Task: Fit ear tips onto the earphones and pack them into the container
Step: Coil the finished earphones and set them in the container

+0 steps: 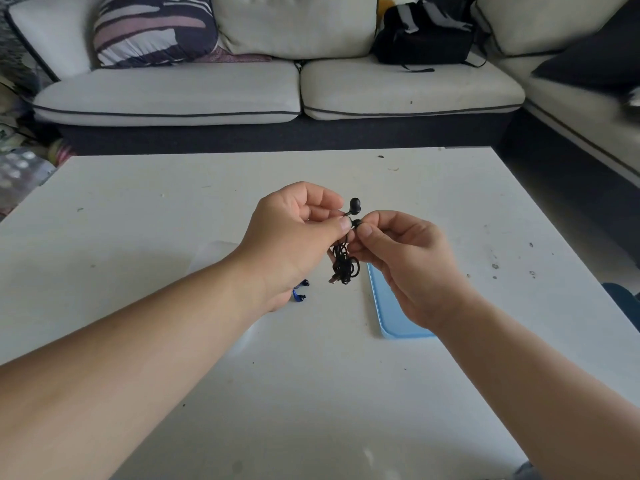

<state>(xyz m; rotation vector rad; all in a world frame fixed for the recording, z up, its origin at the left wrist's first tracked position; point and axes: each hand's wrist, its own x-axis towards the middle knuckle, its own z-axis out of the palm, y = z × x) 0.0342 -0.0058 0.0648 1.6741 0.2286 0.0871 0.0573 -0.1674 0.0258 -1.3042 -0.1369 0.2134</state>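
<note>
Frame centre, above counter: left hand pinches black earphones by a bud stem, and right hand pinches the other bud. Light, with a floppy cable. Likely slippery, so grip the hard shells.

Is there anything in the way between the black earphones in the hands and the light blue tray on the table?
Nothing visible. The left hand and right hand pinch the black earphones near the light blue tray; only the right wrist hides part of it.

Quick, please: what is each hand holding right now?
Left hand: pinches the black earphones below the upper earbud.
Right hand: pinches their lower earbud.
</note>
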